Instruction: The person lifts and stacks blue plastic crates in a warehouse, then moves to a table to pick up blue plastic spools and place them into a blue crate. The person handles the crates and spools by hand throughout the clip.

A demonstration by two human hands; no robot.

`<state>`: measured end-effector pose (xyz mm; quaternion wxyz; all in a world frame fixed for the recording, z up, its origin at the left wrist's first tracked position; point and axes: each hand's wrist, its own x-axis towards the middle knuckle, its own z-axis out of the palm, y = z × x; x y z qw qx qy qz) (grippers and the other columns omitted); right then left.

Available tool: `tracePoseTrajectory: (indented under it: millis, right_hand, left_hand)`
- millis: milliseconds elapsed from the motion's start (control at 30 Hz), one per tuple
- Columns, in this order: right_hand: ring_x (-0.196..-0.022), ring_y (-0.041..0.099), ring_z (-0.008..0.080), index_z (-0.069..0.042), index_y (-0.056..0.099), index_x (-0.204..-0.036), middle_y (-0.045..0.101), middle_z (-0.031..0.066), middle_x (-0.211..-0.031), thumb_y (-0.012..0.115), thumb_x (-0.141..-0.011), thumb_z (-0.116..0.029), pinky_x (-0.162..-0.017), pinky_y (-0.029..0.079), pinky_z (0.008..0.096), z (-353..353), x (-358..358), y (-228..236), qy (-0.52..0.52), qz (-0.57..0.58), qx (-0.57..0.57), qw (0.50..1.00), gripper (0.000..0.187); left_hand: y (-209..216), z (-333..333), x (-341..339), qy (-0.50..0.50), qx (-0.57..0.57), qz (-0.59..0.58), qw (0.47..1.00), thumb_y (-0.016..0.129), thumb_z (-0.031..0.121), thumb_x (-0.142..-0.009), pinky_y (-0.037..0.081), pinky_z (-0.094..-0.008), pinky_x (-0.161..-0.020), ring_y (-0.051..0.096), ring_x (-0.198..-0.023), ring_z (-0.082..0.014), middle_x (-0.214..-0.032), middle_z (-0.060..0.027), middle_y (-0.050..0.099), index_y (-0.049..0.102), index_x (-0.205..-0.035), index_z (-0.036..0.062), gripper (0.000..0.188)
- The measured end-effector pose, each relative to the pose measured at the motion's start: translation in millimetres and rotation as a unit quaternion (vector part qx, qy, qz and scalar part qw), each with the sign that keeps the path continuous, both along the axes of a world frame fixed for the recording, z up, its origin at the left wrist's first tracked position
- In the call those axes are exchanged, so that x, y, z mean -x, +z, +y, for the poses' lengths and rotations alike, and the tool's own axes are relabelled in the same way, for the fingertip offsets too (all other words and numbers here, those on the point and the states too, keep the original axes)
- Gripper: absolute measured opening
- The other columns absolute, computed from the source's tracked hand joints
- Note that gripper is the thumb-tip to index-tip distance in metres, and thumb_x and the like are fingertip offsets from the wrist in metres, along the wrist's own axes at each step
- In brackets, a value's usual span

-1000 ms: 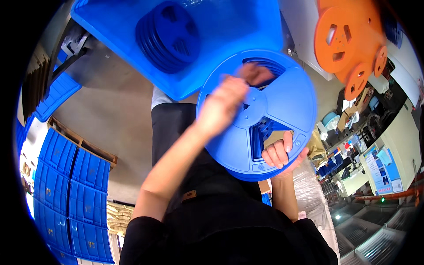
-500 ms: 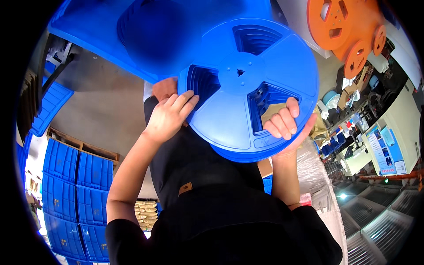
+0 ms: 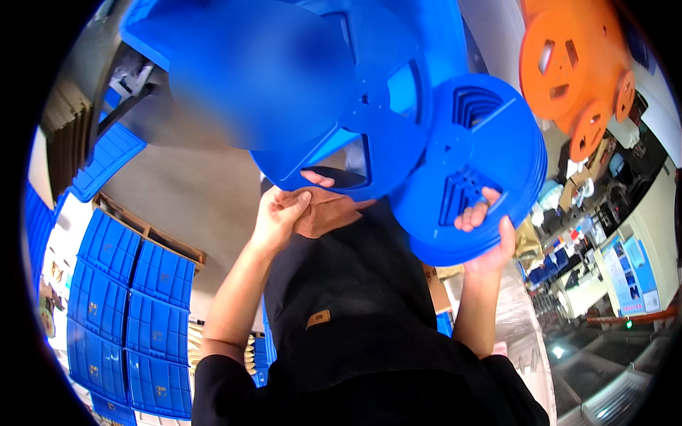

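My left hand [image 3: 280,209] grips the lower rim of a single large blue plastic reel [image 3: 369,106], held up and tilted in front of me. To its right, my right hand [image 3: 490,231] holds the bottom edge of a stack of matching blue reels [image 3: 483,163], with fingers hooked into a spoke opening. The two overlap slightly near their rims. A blurred blue bin [image 3: 263,71] fills the upper left behind the single reel.
Orange reels [image 3: 561,64] hang at the upper right. Stacked blue crates [image 3: 128,305] and a wooden pallet [image 3: 149,231] stand on the floor at left. A cluttered desk with screens [image 3: 625,270] lies at the right.
Both hands held the blue reels together before. Now my left hand has drawn one reel off to the left, and my right hand keeps the others at the right.
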<state>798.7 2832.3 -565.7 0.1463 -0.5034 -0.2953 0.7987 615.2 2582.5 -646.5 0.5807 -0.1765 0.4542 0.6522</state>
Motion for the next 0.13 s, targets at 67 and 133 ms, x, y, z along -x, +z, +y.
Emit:
tracePoseTrajectory:
  millis: [67, 133]
  right_hand:
    - [-0.069, 0.055, 0.0209, 0.001, 0.043, -0.123, 0.056, 0.01, -0.076, 0.052, -0.085, -0.038, -0.069, 0.046, 0.0347, 2, -9, 2, 0.019, -0.025, -0.004, 0.999, 0.055]
    - [-0.07, 0.056, 0.0227, -0.001, 0.043, -0.124, 0.056, 0.0107, -0.075, 0.052, -0.083, -0.041, -0.069, 0.047, 0.0359, 3, -19, 0, 0.03, -0.008, 0.008, 0.999, 0.058]
  left_hand:
    - [-14, -6, 0, 0.054, 0.025, -0.018, 0.998, 0.057, 0.009, -0.087, 0.042, -0.0363, -0.095, 0.058, -0.104, -0.025, -0.111, -0.0153, 0.061, 0.052, -0.115, -0.0007, 0.03]
    - [-21, -11, 4, 0.08, 0.031, -0.02, 0.996, 0.058, 0.011, -0.086, 0.042, -0.0368, -0.095, 0.057, -0.105, -0.0251, -0.111, -0.0154, 0.061, 0.052, -0.115, 0.0005, 0.031]
